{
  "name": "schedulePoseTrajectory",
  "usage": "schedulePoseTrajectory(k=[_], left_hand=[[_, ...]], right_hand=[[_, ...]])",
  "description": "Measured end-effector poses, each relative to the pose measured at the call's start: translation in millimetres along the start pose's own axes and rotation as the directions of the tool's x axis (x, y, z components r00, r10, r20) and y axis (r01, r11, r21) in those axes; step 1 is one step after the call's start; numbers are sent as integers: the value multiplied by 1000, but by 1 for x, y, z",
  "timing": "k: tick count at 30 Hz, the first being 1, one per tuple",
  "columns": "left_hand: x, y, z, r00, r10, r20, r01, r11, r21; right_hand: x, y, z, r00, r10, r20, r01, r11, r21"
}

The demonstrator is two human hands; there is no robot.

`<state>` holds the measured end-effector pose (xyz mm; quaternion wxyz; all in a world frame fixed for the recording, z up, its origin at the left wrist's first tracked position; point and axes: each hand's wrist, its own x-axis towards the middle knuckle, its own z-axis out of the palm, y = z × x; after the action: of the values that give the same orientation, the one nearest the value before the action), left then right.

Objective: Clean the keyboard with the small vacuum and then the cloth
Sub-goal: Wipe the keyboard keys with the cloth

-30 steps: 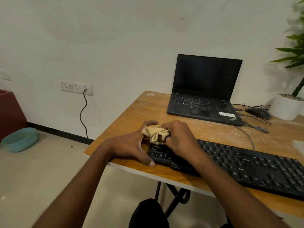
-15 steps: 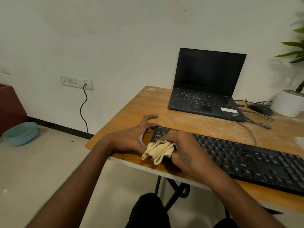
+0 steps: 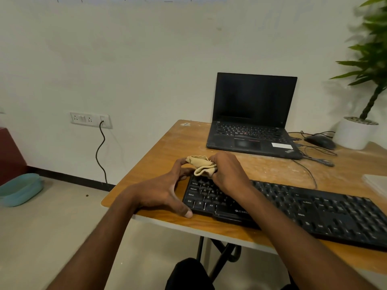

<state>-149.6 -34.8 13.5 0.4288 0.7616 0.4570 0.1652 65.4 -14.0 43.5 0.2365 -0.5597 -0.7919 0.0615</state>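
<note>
The right hand [image 3: 228,172] grips a bunched tan cloth [image 3: 201,165] at the far left corner of the black keyboard [image 3: 293,208], which lies across the near edge of the tabletop [image 3: 159,147]. The left hand [image 3: 165,191] braces the keyboard's left end, thumb at the near corner, fingers spread and holding nothing. No small vacuum is in view, so the work appears to be in the cloth stage, with only the left corner under the cloth and the long stretch toward 3 o'clock seemingly left to wipe. A closed-screen-dark laptop [image 3: 251,118] sits at 12 o'clock.
</note>
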Motion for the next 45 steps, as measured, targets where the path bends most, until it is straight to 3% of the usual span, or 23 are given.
schedulePoseTrajectory(k=[3,8,11,17,21,28,30,36,45], left_hand=[[1,-2,0,1000,25,-10,-25,1000,-12],[5,-5,-1,998,56,-4,-56,998,13],[5,-5,-1,999,54,-5,-54,998,20],[-1,3,1,1000,22,-1,-22,999,-41],[-2,3,1,1000,27,-2,-27,999,-39],[3,-3,-1,999,39,13,-39,999,-4],[3,-3,-2,999,31,15,-31,999,-13],[-1,3,-1,999,17,33,-16,1000,-27],[13,15,8,998,54,40,-54,999,3]], right_hand=[[-28,-11,-4,995,-72,73,71,997,18],[-75,-29,-18,959,-196,204,157,968,194],[-58,-23,-15,966,-205,159,176,968,181],[4,-13,3,998,-63,9,62,998,26],[-4,-18,7,995,-97,-8,97,995,-27],[-72,-27,-15,968,-206,142,184,970,156],[-68,-20,-21,971,-180,159,145,967,208],[-14,20,-16,999,37,-14,-36,995,92],[-12,25,-12,999,17,44,-19,999,47]])
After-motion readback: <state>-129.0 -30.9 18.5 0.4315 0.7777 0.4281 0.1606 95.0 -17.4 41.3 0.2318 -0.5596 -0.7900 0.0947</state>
